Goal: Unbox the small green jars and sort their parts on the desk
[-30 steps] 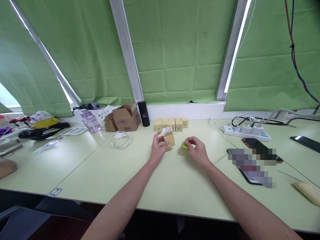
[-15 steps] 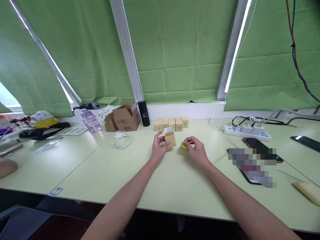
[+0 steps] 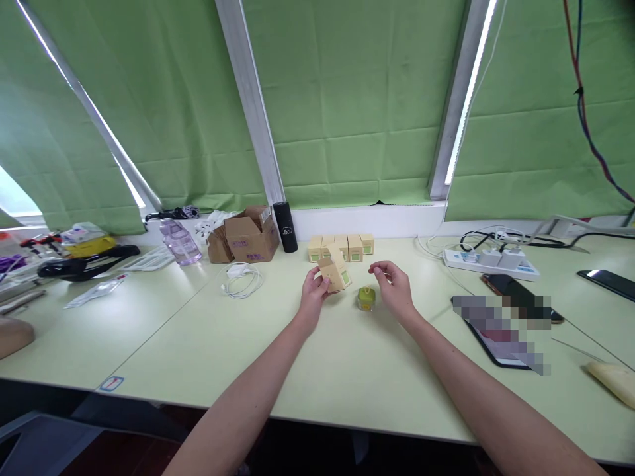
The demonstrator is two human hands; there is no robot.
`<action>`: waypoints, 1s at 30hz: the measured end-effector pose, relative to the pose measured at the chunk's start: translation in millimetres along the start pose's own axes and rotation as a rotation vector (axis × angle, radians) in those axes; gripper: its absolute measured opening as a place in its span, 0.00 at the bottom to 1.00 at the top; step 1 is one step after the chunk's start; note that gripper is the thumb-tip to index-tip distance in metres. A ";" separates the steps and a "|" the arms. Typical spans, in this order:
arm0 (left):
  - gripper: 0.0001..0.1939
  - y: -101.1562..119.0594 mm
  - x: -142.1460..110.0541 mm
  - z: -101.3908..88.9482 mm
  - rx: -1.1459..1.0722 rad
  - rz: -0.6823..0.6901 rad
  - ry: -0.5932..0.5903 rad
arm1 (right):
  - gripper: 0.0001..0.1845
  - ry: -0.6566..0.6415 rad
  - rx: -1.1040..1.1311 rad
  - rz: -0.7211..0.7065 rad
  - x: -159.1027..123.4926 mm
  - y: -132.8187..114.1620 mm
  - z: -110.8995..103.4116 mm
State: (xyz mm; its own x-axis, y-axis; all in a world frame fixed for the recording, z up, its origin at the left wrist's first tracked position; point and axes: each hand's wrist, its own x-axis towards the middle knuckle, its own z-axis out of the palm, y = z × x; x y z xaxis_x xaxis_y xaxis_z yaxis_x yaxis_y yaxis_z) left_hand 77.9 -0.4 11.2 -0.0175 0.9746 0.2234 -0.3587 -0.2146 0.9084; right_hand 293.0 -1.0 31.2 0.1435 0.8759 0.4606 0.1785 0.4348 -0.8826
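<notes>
My left hand (image 3: 313, 296) grips a small kraft cardboard box (image 3: 333, 275) by its side, above the table. The box is tilted, its top flap stands up, and a green label shows on one face. Just right of it, a small glass jar with a green lid (image 3: 366, 297) stands upright on the table. My right hand (image 3: 394, 289) hovers beside and slightly above the jar, apart from it. Its thumb and index finger are close but hold nothing visible.
Several closed small boxes (image 3: 355, 248) stand in rows behind my hands. A brown carton (image 3: 252, 235), black cylinder (image 3: 285, 227), purple bottle (image 3: 180, 242) and white cable (image 3: 242, 280) lie leftward. Rightward are a power strip (image 3: 489, 263) and phones (image 3: 520, 296). Someone's arm (image 3: 14, 336) rests far left.
My right hand has let go of the jar's green lid and moved up and right. My left hand has turned the box so its labelled face shows.
</notes>
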 end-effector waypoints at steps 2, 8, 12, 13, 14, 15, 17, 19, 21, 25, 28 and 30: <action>0.31 -0.8 0.8 -0.2 -0.028 0.004 -0.006 | 0.15 -0.027 0.008 0.005 5.8 -3.4 1.9; 0.27 -0.2 0.4 2.2 -0.112 -0.004 -0.075 | 0.21 -0.166 0.017 0.022 9.4 -11.5 11.1; 0.23 3.6 -2.4 6.1 -0.120 -0.019 -0.101 | 0.23 -0.231 0.000 0.030 1.6 -12.2 16.1; 0.23 4.7 -3.2 7.2 -0.115 -0.021 -0.108 | 0.23 -0.246 -0.004 0.027 -0.3 -12.6 16.8; 0.23 5.9 -4.0 8.2 -0.111 -0.021 -0.116 | 0.23 -0.265 -0.005 0.024 -1.9 -13.4 17.3; 0.23 7.0 -4.8 9.3 -0.109 -0.021 -0.125 | 0.23 -0.289 -0.002 0.020 -3.1 -14.4 17.5; 0.23 9.0 -6.5 11.1 -0.110 -0.016 -0.137 | 0.24 -0.335 0.014 0.021 -4.7 -17.2 17.5; 0.24 10.2 -8.0 12.6 -0.110 -0.014 -0.141 | 0.25 -0.360 0.043 0.024 -5.2 -19.9 16.9; 0.24 10.6 -9.0 13.7 -0.102 -0.013 -0.142 | 0.25 -0.372 0.095 0.024 -5.4 -21.1 16.3; 0.25 10.3 -10.0 15.0 -0.017 0.028 -0.132 | 0.25 -0.375 0.212 0.053 -6.6 -17.6 15.8; 0.25 12.2 -10.5 15.4 0.088 0.101 -0.098 | 0.27 -0.355 0.223 0.074 -8.6 -13.6 15.2; 0.25 14.6 -11.2 15.6 0.129 0.146 -0.073 | 0.29 -0.327 0.196 0.074 -9.6 -12.5 14.5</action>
State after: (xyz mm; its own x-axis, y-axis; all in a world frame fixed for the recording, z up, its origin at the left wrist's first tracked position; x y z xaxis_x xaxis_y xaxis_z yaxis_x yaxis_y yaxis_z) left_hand 87.5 -15.5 27.5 0.0085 0.9263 0.3767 -0.2348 -0.3643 0.9012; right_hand 275.3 -11.8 36.4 -0.1743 0.9130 0.3690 -0.0151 0.3722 -0.9280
